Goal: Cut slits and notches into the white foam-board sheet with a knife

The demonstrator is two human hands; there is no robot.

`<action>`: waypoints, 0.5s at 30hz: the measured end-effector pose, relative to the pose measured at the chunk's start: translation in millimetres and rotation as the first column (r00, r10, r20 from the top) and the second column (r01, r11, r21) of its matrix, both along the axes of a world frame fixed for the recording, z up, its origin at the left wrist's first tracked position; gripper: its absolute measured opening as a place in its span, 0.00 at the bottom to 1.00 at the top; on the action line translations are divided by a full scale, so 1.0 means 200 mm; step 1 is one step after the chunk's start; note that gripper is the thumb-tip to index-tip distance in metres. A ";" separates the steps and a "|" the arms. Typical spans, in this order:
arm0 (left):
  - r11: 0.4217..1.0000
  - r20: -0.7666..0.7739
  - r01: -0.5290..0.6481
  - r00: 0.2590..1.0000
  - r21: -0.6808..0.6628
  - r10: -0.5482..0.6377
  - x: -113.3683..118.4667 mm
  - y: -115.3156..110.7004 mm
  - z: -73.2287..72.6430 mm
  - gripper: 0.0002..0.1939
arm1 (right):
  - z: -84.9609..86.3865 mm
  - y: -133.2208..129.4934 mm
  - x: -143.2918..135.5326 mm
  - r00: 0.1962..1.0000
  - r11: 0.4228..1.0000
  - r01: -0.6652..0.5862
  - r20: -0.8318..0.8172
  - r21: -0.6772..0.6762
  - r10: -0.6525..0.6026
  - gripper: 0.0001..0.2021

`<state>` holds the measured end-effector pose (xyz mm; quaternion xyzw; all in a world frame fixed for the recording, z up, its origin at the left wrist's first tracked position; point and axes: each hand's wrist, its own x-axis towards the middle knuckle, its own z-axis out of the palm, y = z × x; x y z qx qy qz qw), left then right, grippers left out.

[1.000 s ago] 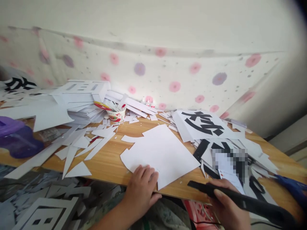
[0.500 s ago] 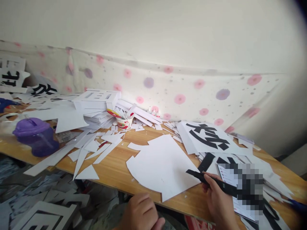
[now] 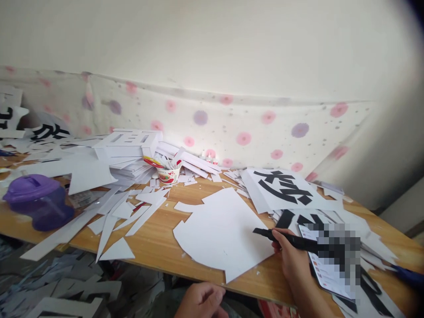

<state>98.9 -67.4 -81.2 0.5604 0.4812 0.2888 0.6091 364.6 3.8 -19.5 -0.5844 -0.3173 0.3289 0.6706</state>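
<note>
R hand (image 3: 293,260) is gripping a slim black tool (image 3: 285,237), tip resting on an irregular white sheet (image 3: 221,229). L hand (image 3: 202,301) is hanging loosely curled below the wood table (image 3: 155,240), holding nothing.

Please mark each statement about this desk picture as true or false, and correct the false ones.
1. The right hand holds a long black tool whose tip lies over the large white sheet. True.
2. The left hand presses down on the white sheet. False: it is below the table edge, off the sheet.
3. The purple container stands at the right end of the table. False: it stands at the left end.
4. A small cup holding paper strips stands near the wall. True.
5. The sheet with a large black character lies right of the white sheet. True.
</note>
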 end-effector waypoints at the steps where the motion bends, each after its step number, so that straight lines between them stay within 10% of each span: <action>1: 0.998 0.052 -0.016 0.998 -0.054 0.019 0.01 0.00 0.01 0.41 | 0.01 -0.01 -0.01 1.000 1.000 -0.001 0.007 -0.001 0.001 0.16; 9: 0.971 0.173 -0.107 0.974 -0.214 0.145 -0.04 -0.03 0.12 0.34 | 0.05 -0.13 -0.14 0.997 0.998 -0.068 0.025 -0.016 0.068 0.12; 15: 0.847 0.166 -0.361 0.877 -0.390 0.451 -0.09 -0.04 0.21 0.30 | 0.07 -0.19 -0.13 0.996 0.995 -0.081 0.030 -0.053 0.083 0.12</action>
